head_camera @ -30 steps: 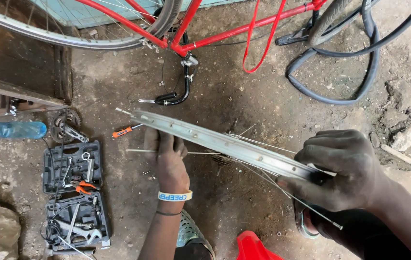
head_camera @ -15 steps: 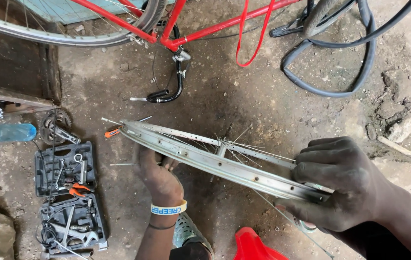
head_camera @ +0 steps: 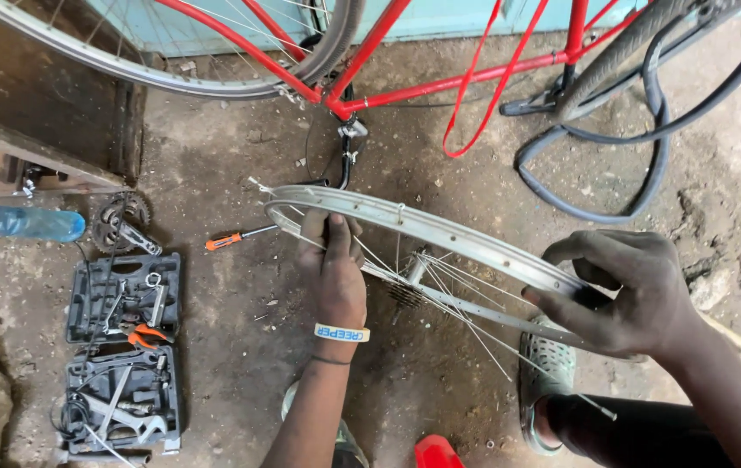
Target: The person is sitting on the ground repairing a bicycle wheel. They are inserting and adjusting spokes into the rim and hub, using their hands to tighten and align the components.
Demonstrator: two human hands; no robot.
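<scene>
A bare silver bicycle wheel rim with loose spokes and a hub is held tilted above the dirt floor. My left hand, with a pale wristband, grips the rim's far left part among the spokes. The near right edge of the rim is clasped by my right hand. An orange-handled screwdriver lies on the ground just left of the rim.
A red bicycle frame and its wheel stand at the back. Black tyre tubes lie at the right. An open black tool case, a chainring and a blue bottle sit at the left. My green shoe is below the rim.
The rim has tipped from nearly edge-on to show its open face and hub. My left hand slid along its far left part, and the view shifted slightly.
</scene>
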